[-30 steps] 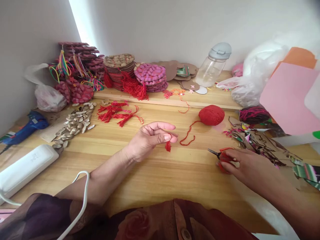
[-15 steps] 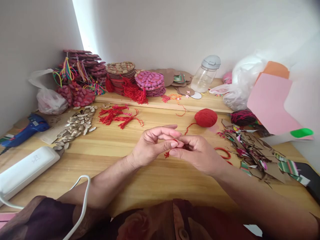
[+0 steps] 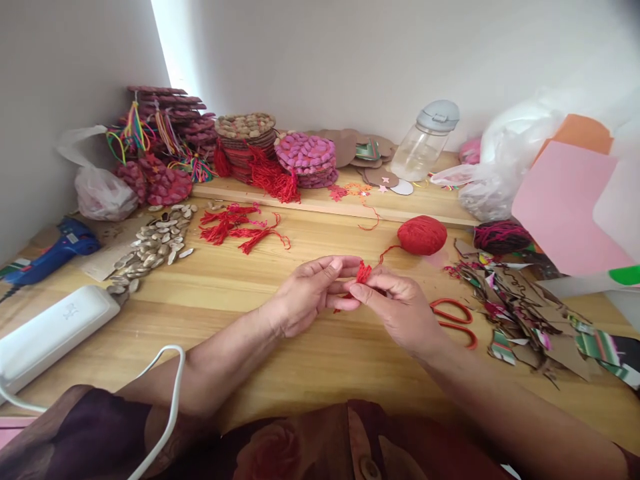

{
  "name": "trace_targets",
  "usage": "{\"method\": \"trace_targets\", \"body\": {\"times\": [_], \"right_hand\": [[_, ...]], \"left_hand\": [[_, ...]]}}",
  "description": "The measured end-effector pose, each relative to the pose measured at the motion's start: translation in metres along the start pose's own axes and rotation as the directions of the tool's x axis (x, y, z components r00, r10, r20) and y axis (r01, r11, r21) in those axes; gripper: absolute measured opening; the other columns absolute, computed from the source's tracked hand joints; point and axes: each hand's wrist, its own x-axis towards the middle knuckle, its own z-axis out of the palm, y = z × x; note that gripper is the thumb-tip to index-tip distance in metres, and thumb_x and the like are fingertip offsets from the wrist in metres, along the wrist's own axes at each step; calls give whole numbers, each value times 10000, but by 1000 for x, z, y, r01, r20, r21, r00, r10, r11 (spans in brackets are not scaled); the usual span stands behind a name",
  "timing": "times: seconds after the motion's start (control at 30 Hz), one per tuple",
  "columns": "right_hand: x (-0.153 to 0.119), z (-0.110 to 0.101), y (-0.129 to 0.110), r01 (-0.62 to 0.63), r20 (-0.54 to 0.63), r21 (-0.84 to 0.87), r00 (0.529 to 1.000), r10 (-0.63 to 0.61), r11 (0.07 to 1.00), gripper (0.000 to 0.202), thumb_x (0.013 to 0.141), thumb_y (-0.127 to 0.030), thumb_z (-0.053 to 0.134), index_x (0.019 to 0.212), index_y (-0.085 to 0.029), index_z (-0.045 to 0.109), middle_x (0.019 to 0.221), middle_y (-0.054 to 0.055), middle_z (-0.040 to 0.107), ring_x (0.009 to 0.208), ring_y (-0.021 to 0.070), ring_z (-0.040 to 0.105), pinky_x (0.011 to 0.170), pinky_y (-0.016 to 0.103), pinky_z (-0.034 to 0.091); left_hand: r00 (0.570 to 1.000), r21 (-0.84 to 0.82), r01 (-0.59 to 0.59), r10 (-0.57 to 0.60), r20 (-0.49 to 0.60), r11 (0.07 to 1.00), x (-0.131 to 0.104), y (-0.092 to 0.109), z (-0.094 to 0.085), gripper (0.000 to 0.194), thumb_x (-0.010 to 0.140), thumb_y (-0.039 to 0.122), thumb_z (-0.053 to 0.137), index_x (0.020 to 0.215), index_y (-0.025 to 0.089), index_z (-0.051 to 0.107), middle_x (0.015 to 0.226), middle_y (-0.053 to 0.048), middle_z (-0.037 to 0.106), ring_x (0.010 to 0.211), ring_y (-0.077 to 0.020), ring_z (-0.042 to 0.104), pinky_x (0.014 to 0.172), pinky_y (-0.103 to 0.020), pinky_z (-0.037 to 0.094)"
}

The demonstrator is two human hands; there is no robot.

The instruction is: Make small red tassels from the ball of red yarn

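Two hands, mine, raised over the middle of the wooden table [image 3: 240,287], fingers meeting, probably so the small work sits right in view. Right hand [image 3: 403,303]: thumb and forefinger pinched on a red yarn tassel [image 3: 365,272], tuft poking up above the grip; a tight pinch seems meant to stop strands slipping. Left hand [image 3: 305,290]: lower fingers right up against the tassel, presumably backing it; can't tell if they grip. Ball of red yarn [image 3: 423,235] just beyond my right hand, loose strand running toward it, likely there for easy reach. Orange-handled scissors [image 3: 454,302] beside my right wrist, loops outward, blades hidden; handy for that side. Pile of red tassels [image 3: 225,227] farther off, left of centre, apparently out of the working spot. Left of those, nut shells [image 3: 155,245], then blue glue gun [image 3: 67,247]. Far right, cardboard scraps [image 3: 540,320] heaped, pushed aside I'd guess. Back ledge [image 3: 325,209]: pink-topped stack of discs [image 3: 306,157] and lidded bottle [image 3: 423,147], likely there to free the front.
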Motion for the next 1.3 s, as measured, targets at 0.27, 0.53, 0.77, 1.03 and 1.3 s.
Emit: {"method": "trace_targets", "body": {"times": [0.27, 0.53, 0.77, 1.03, 1.3], "right_hand": [[0, 10, 8, -74, -119, 345, 985, 122, 936, 242, 797, -407, 708, 645, -218, 709, 644, 2, 599, 693, 155, 543, 684, 318, 442], [12, -13, -2, -27, -291, 180, 953, 80, 983, 237, 737, -445, 752, 654, -227, 713, 672, -6, 571, 673, 143, 480, 675, 308, 401], [5, -1, 0, 14, -194, -26, 981, -19, 1000, 229, 804, -411, 700, 661, -233, 713, 701, 14, 538, 712, 170, 486, 705, 336, 395], [9, 8, 8, 6, -201, 76, 979, 10, 997, 227, 805, -407, 698, 663, -233, 730, 747, 32, 598, 797, 191, 546, 756, 341, 431], [22, 11, 9, -111, -72, 257, 988, 134, 960, 269, 795, -462, 692, 778, -200, 746, 742, 24, 655, 756, 171, 573, 743, 313, 447]], "left_hand": [[992, 315, -27, -14, 129, 949, 1, -6, -4, 349, 832, 449, 650, 831, 103, 695, 670, -16, 594, 598, -71, 532, 595, -184, 455], [984, 647, 19, -128, 122, 763, 6, 6, -19, 284, 847, 359, 606, 1011, 154, 713, 909, -74, 687, 713, -129, 589, 441, -154, 416], [978, 84, -206, 204, 34, 975, 2, 11, -5, 377, 838, 272, 658, 1209, 203, 646, 1333, -127, 588, 1228, -267, 547, 685, -220, 555], [997, 162, -79, 74, 37, 984, 8, -8, -11, 298, 765, 365, 751, 938, 122, 746, 810, -78, 722, 686, -124, 659, 658, -236, 546], [995, 319, -42, 68, -71, 947, 7, 0, -12, 284, 720, 366, 783, 822, 108, 722, 693, -44, 689, 581, -104, 621, 596, -231, 516]]}}
